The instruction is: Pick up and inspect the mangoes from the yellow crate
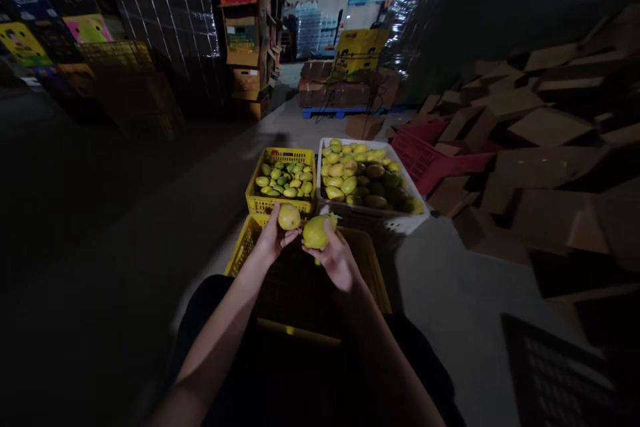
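Observation:
My left hand (pixel 275 236) is closed around a pale yellow oval fruit (pixel 289 217) with small dark specks. Close beside it, my right hand (pixel 336 255) grips a larger yellow-green fruit (pixel 316 232), thumb on top and fingers underneath. Both fruits are held above a yellow plastic crate (pixel 243 245) between my knees, whose inside is mostly in deep shadow. Just beyond stands a second yellow crate (pixel 253 204) with several smaller green and yellow fruits. To its right, a white crate (pixel 411 221) is heaped with yellow and greenish fruits.
A red crate (pixel 425 157) and a big pile of cardboard boxes (pixel 545 167) lie on the right. Farther back are a blue pallet (pixel 345 113) bearing cartons, and stacked boxes (pixel 243 37). A dark slatted shape (pixel 560 367) is at the lower right.

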Demonstrator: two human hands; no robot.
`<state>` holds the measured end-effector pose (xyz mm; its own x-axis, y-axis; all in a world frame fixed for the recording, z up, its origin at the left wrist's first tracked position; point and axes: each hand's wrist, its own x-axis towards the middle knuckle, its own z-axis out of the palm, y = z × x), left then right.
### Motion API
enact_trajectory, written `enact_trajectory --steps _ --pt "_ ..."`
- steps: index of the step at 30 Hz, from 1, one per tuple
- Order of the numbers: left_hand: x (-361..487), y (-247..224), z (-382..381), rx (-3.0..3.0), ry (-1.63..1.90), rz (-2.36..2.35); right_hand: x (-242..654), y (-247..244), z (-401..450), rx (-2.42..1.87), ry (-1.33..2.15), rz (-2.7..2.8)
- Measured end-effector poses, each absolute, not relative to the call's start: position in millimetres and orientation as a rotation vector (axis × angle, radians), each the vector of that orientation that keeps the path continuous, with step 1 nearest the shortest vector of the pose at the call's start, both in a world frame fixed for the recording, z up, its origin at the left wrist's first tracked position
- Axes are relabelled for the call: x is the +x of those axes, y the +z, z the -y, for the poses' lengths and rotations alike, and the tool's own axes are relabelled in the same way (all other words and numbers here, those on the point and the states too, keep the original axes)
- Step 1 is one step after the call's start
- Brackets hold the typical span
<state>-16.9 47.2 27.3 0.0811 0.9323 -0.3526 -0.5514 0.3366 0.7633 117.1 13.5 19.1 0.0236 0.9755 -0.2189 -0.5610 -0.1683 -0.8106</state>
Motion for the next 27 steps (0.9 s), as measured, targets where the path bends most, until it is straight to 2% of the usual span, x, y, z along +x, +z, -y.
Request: enact_trajectory --steps 6,8,10,18,23,27 --pt "-27 22 -49 1.447 1.701 -1.093 122 12 -14 -1.095 0.250 1.380" --pt "-30 23 -50 1.606 1.753 -1.142 124 12 -12 -1.065 0.037 1.590" --pt "-31 24 -49 1.679 1.777 -1.149 123 13 -8 -1.034 -0.032 1.677" --pt "-29 22 -46 1.704 1.758 -1.118 117 15 -10 -1.064 0.072 1.439" --pt "-28 22 -45 1.612 1.734 -1.057 117 20 -9 -0.914 0.618 1.039" --pt "-28 29 -41 1.313 1.623 -0.866 119 30 -6 -0.697 1.058 0.774"
